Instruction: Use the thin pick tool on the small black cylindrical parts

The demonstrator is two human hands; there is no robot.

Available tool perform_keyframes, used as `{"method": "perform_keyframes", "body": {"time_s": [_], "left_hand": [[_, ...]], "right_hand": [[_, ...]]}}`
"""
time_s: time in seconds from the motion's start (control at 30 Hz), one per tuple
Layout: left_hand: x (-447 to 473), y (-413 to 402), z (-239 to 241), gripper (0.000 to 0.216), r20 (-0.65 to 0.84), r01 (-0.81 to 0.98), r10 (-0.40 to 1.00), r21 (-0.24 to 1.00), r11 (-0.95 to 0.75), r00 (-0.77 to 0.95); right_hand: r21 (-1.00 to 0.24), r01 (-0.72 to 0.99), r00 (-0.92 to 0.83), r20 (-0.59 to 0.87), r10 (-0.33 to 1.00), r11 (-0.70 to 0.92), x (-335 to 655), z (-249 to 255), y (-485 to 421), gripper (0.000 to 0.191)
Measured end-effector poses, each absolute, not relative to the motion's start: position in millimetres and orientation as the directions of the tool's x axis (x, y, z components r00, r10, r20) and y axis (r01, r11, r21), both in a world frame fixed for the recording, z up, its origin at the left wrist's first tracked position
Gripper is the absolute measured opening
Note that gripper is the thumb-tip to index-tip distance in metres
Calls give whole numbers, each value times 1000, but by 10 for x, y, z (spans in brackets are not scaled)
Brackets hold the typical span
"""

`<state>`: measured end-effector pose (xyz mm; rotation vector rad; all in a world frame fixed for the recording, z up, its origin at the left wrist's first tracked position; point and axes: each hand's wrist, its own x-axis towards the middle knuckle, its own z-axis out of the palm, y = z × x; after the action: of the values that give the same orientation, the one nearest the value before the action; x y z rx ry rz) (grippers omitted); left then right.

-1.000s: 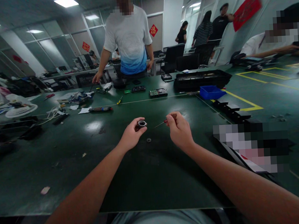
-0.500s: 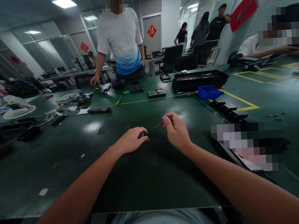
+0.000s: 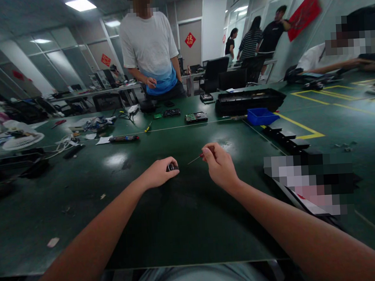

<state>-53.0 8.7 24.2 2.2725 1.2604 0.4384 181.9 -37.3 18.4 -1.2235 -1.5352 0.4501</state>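
Observation:
My left hand (image 3: 159,174) is closed around a small black round part with a silvery ring (image 3: 171,167), low over the green tabletop; its fingers hide much of the part. To the right, my right hand (image 3: 220,166) pinches the red handle of a thin screwdriver (image 3: 195,160). The metal shaft points left toward the black part, and a gap lies between its tip and my left fingers.
Across the green table (image 3: 179,224) stand a circuit-board drive (image 3: 196,117), a long black tray (image 3: 251,100) and a blue bin (image 3: 262,116). A cylindrical tool (image 3: 124,138) lies left. Black blocks (image 3: 288,137) line the right. A person (image 3: 149,50) stands opposite.
My left hand has drawn slightly left and closed around the black part. My right hand hardly moved. The person opposite has lifted a hand from the table to waist height.

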Motion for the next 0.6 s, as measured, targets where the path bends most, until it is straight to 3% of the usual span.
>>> {"method": "perform_keyframes", "body": {"time_s": [0.13,0.27,0.33,0.43,0.6], "left_hand": [[-786,186,289,26,33,566,933,787,-245,358],[-1114,266,297,22,-14,125,984,992,-8,178],[-1289,281,318,19,-31,-55,996,998,35,79],[-1552,262,395,14,-91,-185,992,980,72,-91],[-2007,138,574,16,-144,-228,933,971,70,-330]], "right_hand": [[-793,460,96,492,865,400,1818,177,-372,22],[-799,454,88,481,872,395,1813,172,-373,22],[-801,447,87,482,872,398,1810,169,-370,21],[-802,441,75,479,874,402,1806,169,-367,20],[-801,452,62,467,882,393,1801,176,-374,20]]}}
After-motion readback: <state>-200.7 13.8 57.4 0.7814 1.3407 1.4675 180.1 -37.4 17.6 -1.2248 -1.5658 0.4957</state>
